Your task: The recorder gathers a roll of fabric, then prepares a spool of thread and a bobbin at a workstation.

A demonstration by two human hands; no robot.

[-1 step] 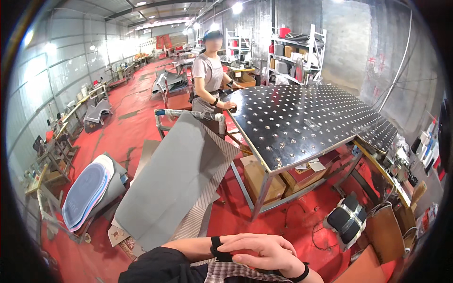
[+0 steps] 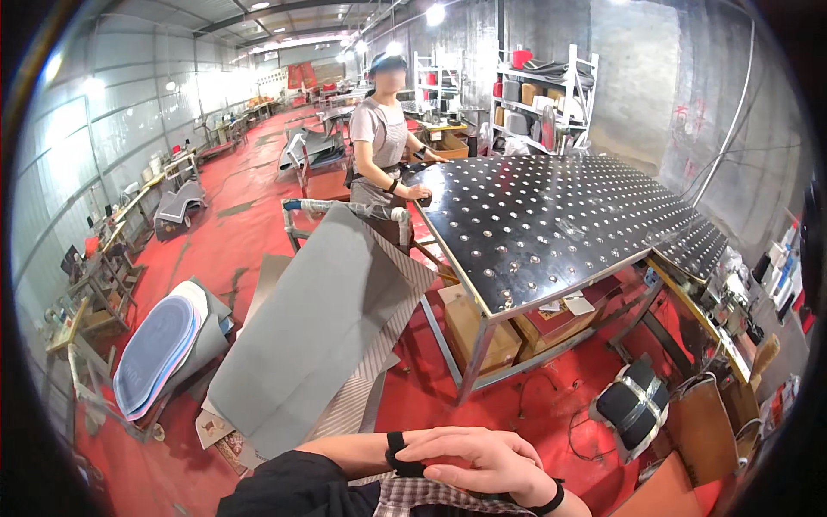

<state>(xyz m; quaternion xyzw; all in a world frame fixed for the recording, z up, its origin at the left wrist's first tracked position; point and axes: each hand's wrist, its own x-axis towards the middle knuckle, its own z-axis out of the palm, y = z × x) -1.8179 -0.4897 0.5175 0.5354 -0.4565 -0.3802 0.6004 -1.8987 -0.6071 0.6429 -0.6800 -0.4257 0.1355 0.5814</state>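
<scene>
At the lower edge, my forearms cross before my body. My right hand [image 2: 482, 461] lies across my left wrist, its fingers stretched out to the left and slightly bent, with no object in it. My left hand [image 2: 506, 436] is mostly covered by the right one, so its fingers are hidden. Black bands circle both wrists. A checked apron [image 2: 422, 495] shows below the hands, beside a black sleeve [image 2: 276, 487]. Beyond them, a large grey sheet [image 2: 310, 319] drapes over a padded frame [image 2: 345, 207]; neither hand touches it.
A black table [image 2: 534, 224] dotted with metal ball rollers stands ahead right, cardboard boxes [image 2: 478, 332] beneath. Another person [image 2: 379, 129] rests both hands at its far left edge. Oval blue mats [image 2: 159, 353] are stacked left. A taped black bundle [image 2: 633, 401] lies on the red floor [image 2: 551, 422].
</scene>
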